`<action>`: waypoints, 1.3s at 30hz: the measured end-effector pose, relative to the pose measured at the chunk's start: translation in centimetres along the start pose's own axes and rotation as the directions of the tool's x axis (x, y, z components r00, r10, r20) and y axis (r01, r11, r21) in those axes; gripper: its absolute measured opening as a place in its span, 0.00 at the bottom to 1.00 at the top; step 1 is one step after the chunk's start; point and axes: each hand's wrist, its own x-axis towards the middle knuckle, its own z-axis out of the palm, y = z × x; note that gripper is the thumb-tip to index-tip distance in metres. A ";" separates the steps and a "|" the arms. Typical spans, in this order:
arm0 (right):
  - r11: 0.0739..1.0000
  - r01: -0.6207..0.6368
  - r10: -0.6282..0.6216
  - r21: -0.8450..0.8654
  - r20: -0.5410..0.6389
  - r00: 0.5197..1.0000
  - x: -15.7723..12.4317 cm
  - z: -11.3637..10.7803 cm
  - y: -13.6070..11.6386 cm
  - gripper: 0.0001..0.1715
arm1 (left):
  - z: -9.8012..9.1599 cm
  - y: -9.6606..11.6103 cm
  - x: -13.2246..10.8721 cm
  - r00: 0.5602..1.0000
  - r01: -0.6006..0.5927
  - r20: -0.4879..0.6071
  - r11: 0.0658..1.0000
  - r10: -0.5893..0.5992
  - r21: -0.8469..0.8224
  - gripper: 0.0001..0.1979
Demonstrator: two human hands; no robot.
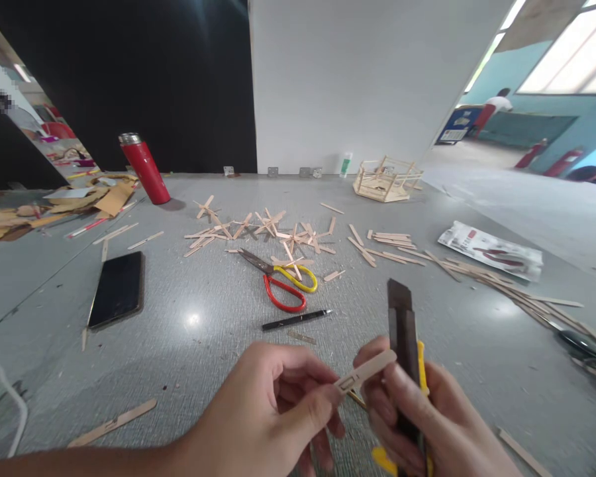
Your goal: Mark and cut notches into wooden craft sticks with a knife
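Pinched between thumb and fingers of my left hand (293, 404) is a wooden craft stick (367, 372) with small dark marks or cuts near its held end. My right hand (417, 411) wraps round a black and yellow utility knife (403, 331), its dark blade end pointing up and away from me. The stick's rounded end reaches the thumb and fingers of my right hand. A thin brownish piece (357, 399) shows below the stick between the hands. Beyond them lie a black pen (297, 320) and scissors (278, 270) with red and yellow handles.
Many craft sticks (278, 228) are scattered mid-table. A hexagonal stick frame (385, 182) and a glue stick (346, 165) stand at the back. On the left are a phone (118, 289) and a red flask (146, 171); on the right, a white packet (491, 250). A person (499, 105) is far off.
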 end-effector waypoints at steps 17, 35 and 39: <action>0.035 0.524 -0.427 -0.851 0.461 0.778 5.1 -5.0 2.1 0.09 | -6.3 -1.7 5.7 0.995 0.101 -0.010 0.949 -0.103 0.299 0.09; -0.391 0.471 -0.438 -0.790 0.610 0.660 5.6 -1.5 4.1 0.18 | -7.0 -1.8 6.3 0.991 0.104 0.052 0.959 -0.122 0.263 0.11; -0.356 0.466 -0.388 -0.810 0.581 0.716 5.5 -1.6 4.2 0.10 | -6.9 -2.0 6.6 0.993 0.081 0.060 0.956 -0.102 0.282 0.13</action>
